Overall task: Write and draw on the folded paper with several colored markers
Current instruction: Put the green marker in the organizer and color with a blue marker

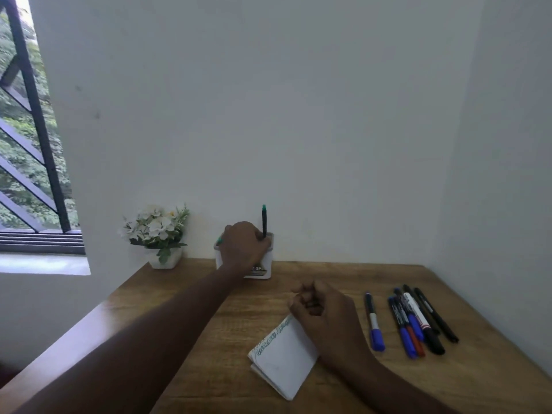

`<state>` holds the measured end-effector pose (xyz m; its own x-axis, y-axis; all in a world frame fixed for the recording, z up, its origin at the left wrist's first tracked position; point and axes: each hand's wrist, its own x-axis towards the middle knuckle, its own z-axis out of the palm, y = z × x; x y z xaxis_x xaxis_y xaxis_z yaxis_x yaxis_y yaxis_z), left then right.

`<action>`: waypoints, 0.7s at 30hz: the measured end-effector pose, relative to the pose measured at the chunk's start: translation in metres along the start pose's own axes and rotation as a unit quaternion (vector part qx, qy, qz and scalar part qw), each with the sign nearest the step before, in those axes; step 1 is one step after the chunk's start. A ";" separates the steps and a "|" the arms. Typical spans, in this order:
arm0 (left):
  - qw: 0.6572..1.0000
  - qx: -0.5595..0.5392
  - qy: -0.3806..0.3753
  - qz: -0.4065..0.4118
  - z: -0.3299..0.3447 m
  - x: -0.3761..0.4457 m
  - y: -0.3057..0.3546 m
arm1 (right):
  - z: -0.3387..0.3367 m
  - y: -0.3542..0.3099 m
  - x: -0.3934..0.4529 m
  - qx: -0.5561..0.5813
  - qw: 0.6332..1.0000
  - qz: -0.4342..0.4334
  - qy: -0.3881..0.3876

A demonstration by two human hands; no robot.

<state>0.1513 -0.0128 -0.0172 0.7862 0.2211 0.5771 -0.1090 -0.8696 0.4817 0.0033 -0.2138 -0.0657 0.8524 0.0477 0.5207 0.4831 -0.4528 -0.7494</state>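
The left hand [243, 245] reached out to the white holder [263, 271] at twelve o'clock on the wooden table [179, 309], against the wall. Its fingers were curled around the base of a green-capped marker [264, 219] that stood upright in the holder's right corner; a bit of green [220, 240] showed at the hand's left edge, too small to identify. Whether the marker was firmly gripped or only touched could not be told — the fingertips were hidden behind the hand.

The right hand [325, 315] rested near the table's centre, loosely clenched into a fist, nothing visible inside it. Its heel lay on the upper right corner of the folded paper [283, 357], which sat at about six o'clock from the holder, tilted, with green scribbled marks along its upper left edge.

At three o'clock from the paper lay a lone blue-capped marker [375, 322], and just beyond it a cluster of markers [418, 321] — blue, red and black caps, touching and overlapping, all pointing roughly toward five o'clock.

At nine o'clock from the holder stood a small pot of white flowers [158, 231], near a barred window [30, 144].
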 end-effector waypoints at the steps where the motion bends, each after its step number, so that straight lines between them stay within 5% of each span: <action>1: 1.000 -0.007 -0.001 0.009 0.002 0.000 -0.003 | -0.001 -0.001 -0.001 -0.012 1.000 -0.009 0.004; 6: 0.997 -0.040 0.023 0.059 -0.016 -0.018 0.001 | -0.026 0.002 0.010 -0.193 0.976 -0.101 -0.012; 11: 0.981 -0.046 0.016 0.186 -0.053 -0.078 -0.006 | -0.082 0.012 0.026 -0.426 0.904 0.028 -0.022; 16: 0.966 -0.041 -0.048 0.250 -0.060 -0.127 -0.026 | -0.078 0.014 0.018 -0.470 0.874 0.074 -0.104; 21: 0.960 -0.065 -0.106 0.253 -0.051 -0.126 -0.034 | -0.063 0.015 0.019 -0.439 0.889 0.084 -0.102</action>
<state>0.0250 0.0117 -0.0723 0.7172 -0.3210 0.6185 -0.5732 -0.7765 0.2616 0.0142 -0.2756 -0.0418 0.9594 0.0334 0.2802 0.0796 -0.9846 -0.1554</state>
